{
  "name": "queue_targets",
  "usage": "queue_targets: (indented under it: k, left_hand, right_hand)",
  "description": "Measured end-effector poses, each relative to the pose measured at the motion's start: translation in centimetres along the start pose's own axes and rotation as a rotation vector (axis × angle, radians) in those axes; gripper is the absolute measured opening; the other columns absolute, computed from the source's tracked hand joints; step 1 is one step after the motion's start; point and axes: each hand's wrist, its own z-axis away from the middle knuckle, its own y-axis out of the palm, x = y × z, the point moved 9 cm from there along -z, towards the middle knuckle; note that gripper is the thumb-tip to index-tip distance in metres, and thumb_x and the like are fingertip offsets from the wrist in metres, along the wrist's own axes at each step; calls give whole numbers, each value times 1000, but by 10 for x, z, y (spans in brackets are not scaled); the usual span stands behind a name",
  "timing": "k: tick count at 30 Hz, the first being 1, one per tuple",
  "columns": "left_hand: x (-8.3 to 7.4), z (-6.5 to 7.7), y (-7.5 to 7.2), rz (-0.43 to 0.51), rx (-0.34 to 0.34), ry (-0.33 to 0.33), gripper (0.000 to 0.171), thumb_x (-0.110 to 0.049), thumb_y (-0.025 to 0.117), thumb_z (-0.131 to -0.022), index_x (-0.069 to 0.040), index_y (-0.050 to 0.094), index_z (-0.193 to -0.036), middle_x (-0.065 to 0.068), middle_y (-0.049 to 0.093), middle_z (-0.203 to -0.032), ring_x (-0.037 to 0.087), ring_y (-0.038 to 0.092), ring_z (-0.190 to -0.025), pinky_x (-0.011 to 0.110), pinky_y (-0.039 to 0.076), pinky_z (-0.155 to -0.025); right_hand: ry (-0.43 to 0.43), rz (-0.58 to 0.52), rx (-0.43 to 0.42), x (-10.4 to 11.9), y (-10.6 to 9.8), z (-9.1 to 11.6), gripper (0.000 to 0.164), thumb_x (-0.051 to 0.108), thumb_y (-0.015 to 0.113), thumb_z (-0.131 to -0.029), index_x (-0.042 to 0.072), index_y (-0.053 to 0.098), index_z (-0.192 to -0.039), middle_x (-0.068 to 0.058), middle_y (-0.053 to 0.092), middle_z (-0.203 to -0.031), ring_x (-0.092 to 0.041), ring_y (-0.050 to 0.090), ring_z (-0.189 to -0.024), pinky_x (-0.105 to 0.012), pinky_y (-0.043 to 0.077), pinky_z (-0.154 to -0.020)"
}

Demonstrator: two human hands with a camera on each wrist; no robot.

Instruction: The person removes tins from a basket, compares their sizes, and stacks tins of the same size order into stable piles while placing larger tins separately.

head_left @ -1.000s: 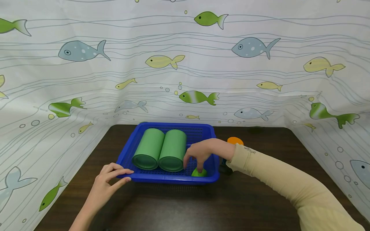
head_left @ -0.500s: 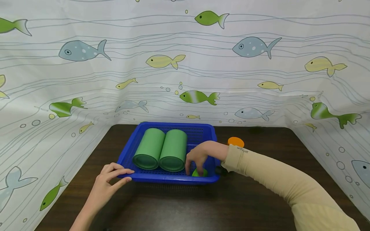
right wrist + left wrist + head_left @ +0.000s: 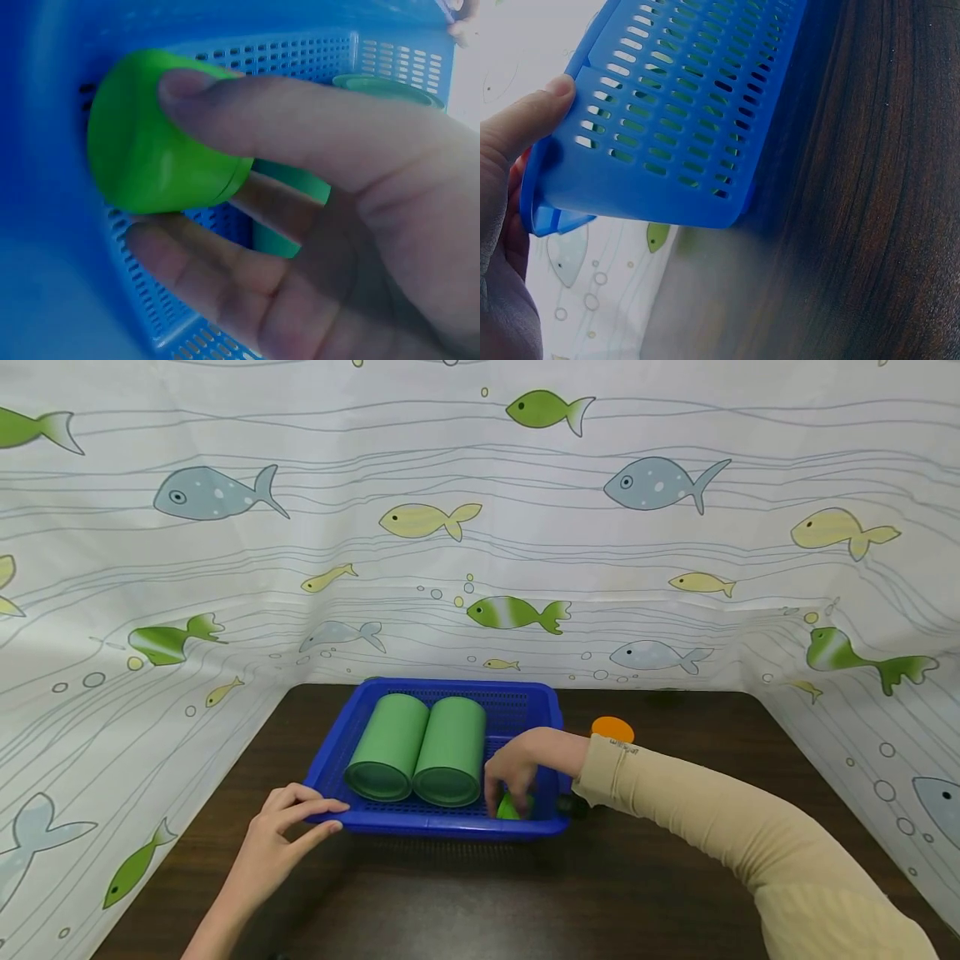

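A blue perforated basket (image 3: 450,822) stands on the dark wooden table and holds two green cylinders (image 3: 416,748) lying side by side. My right hand (image 3: 508,775) reaches into the basket's near right corner and pinches a small bright green cup (image 3: 513,807) between thumb and fingers. The right wrist view shows the thumb lying on that green cup (image 3: 154,145) against the basket wall (image 3: 45,112). My left hand (image 3: 281,827) holds the basket's near left corner, thumb (image 3: 525,120) on the rim of the basket (image 3: 682,112).
An orange disc (image 3: 612,728) lies on the table right of the basket, and a dark object is mostly hidden behind my right sleeve. Fish-print cloth walls close off the back and both sides. The table (image 3: 480,902) in front of the basket is bare wood.
My right hand has sunk lower into the basket's corner and its fingers have closed around the green cup. The left hand and basket have stayed put.
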Motion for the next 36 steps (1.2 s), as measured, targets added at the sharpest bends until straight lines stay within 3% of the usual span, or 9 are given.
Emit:
queue_targets:
  k: [5,12,17,24,26,29,32,36]
  left_hand:
    - [5,1,1,-23,29,-34,38,-1,84,-73,-29,77,-97,-16,57,-95,-2,42,-101,13,32,-84]
    - [2,1,0,2,-29,6,39,6,84,-67,-21,78,-94,-10,59,-92,0,43,-99,13,31,-82]
    - [0,2,0,4,-27,10,39,5,84,-67,-22,78,-94,-10,58,-92,0,43,-99,13,31,-82]
    - [-2,1,-1,-18,2,-11,36,0,83,-72,-26,78,-97,-14,58,-93,-2,42,-99,15,32,-81]
    - [-3,0,-1,-16,-1,-7,36,0,84,-72,-25,78,-97,-13,58,-93,-1,42,-99,15,32,-81]
    - [-3,0,-1,-14,-2,-6,36,-1,83,-73,-26,78,-97,-13,58,-93,-1,42,-99,15,32,-81]
    - [-3,0,-1,-6,-7,4,36,0,83,-72,-25,78,-97,-12,58,-93,-1,42,-99,15,32,-81]
    - [1,1,1,-5,10,-12,36,0,83,-73,-26,78,-97,-15,58,-93,-1,42,-99,15,32,-81]
  right_hand:
    - [-9,-3,-45,-1,-6,7,46,7,80,-80,30,72,-120,8,65,-130,-3,59,-98,-25,56,-72]
    - [-39,-17,-94,-2,-12,16,44,6,78,-82,28,72,-119,5,65,-130,-2,59,-97,-23,54,-69]
    - [-40,-39,-111,-3,-12,18,40,4,75,-83,26,73,-117,7,66,-127,-2,58,-89,-21,51,-70]
    - [-59,-25,-53,-1,-6,20,32,2,71,-84,23,67,-109,8,52,-93,-6,42,-68,-21,38,-63]
    - [-77,-32,-30,1,-5,21,32,2,71,-83,20,64,-109,8,49,-91,-6,40,-69,-21,37,-63]
    - [-73,-30,-26,0,-5,22,36,2,73,-82,18,62,-113,7,50,-99,-8,44,-79,-22,38,-67]
    - [-41,-11,-38,-3,-7,23,49,4,75,-81,21,59,-124,5,52,-121,-11,49,-103,-23,42,-77]
    - [0,12,-49,-6,-7,24,67,6,77,-80,24,52,-140,-1,46,-146,-17,45,-131,-28,45,-96]
